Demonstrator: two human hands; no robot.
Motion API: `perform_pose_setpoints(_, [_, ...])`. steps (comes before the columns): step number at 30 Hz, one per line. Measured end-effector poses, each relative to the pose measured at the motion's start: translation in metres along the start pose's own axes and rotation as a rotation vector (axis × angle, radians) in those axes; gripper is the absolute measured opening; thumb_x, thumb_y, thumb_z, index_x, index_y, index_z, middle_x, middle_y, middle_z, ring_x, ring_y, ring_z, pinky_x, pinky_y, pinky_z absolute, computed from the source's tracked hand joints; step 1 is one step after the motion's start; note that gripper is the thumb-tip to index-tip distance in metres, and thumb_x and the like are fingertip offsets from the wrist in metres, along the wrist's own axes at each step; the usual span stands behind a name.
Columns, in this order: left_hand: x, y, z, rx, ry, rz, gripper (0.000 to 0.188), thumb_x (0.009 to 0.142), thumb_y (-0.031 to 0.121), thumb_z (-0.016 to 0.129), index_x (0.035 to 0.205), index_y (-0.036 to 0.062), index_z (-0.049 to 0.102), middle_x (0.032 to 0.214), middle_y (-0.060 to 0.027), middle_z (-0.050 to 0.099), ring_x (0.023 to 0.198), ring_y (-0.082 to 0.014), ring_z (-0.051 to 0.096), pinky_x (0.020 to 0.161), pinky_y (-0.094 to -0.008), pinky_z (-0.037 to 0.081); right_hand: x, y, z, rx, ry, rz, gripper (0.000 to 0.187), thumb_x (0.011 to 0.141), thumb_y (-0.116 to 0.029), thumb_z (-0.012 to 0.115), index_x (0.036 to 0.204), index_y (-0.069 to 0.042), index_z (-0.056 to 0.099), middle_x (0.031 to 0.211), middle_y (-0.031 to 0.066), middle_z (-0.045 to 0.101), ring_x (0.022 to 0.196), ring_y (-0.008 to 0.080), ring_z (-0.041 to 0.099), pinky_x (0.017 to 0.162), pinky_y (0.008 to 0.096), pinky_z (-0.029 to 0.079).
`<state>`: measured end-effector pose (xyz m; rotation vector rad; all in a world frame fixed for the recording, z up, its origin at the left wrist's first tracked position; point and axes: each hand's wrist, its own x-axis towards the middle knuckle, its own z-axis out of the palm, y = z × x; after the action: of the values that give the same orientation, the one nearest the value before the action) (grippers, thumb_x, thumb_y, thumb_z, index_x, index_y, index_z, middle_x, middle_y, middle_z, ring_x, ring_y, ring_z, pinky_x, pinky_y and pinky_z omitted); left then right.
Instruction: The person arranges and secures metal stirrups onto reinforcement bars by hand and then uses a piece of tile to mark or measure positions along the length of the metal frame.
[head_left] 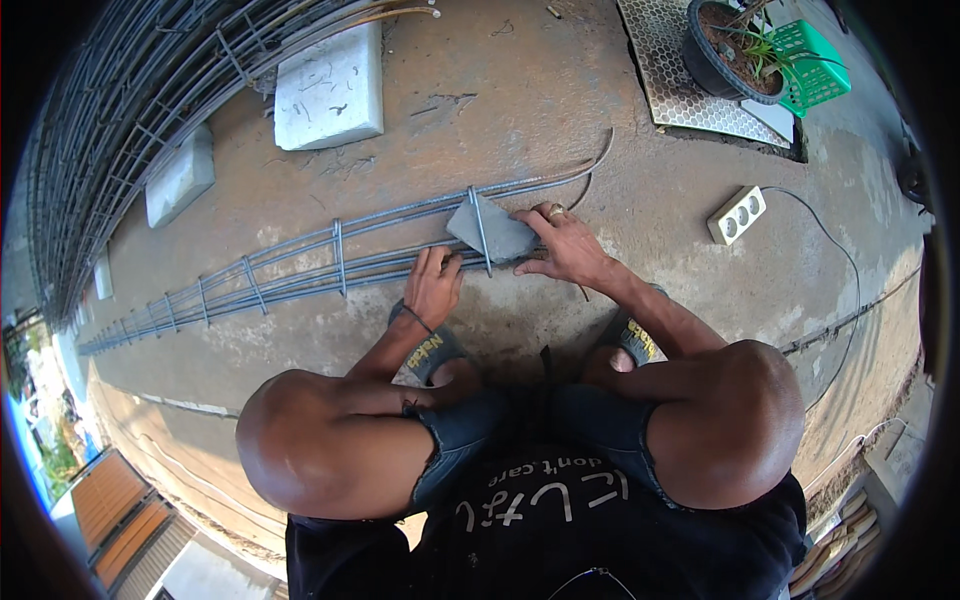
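Note:
A long rebar cage lies across the concrete in front of me, its steel bars held by several rectangular stirrups and narrowing toward the far left. Inside its right end sits a flat grey slab, tilted, with one stirrup crossing over it. My right hand grips the slab's right edge between thumb and fingers. Closed around the near bars, just left of the slab, is my left hand; its fingertips are partly hidden by its own knuckles. Loose bar ends bend outward past the slab.
Stacked rebar cages fill the upper left, by white blocks. At upper right, a potted plant and green basket stand by a patterned board. A white power strip trails a cable on the right.

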<state>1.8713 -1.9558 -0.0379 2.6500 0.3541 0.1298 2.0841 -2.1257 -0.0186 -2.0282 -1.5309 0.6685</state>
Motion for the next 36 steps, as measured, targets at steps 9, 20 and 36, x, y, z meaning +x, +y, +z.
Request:
perform_pose_setpoints(9, [-0.005,-0.019,0.025,0.59,-0.026,0.552,0.033,0.078,0.022,0.059,0.104,0.0018,0.064,0.105,-0.0124,0.06,0.087,-0.0242,0.057,0.061,-0.0334,0.047,0.019,-0.013,0.012,-0.118,-0.036,-0.027,0.078,0.076,-0.048,0.069,0.135,-0.009,0.037,0.106,0.0244,0.058,0.094,0.0422,0.059,0.081,0.0468,0.048])
perform_pose_setpoints(20, [0.01,-0.019,0.032,0.244,-0.255,0.293,0.04,0.07,0.022,0.06,0.103,-0.0004,0.063,0.103,-0.0165,0.058,0.095,-0.03,0.055,0.08,-0.0485,0.046,0.021,-0.011,0.005,-0.053,-0.086,0.024,0.079,0.074,-0.046,0.072,0.136,-0.012,0.036,0.105,0.026,0.058,0.094,0.0439,0.059,0.08,0.0472,0.048])
perform_pose_setpoints(36, [0.028,0.007,-0.019,-0.334,-0.267,-0.124,0.021,0.073,0.012,0.068,0.09,0.0003,0.068,0.085,-0.0153,0.062,0.078,-0.0353,0.062,0.069,-0.0395,0.049,-0.01,-0.013,-0.026,0.248,-0.318,0.415,0.063,0.077,-0.028,0.071,0.128,-0.005,0.042,0.088,0.0254,0.064,0.092,0.0408,0.062,0.083,0.0477,0.047])
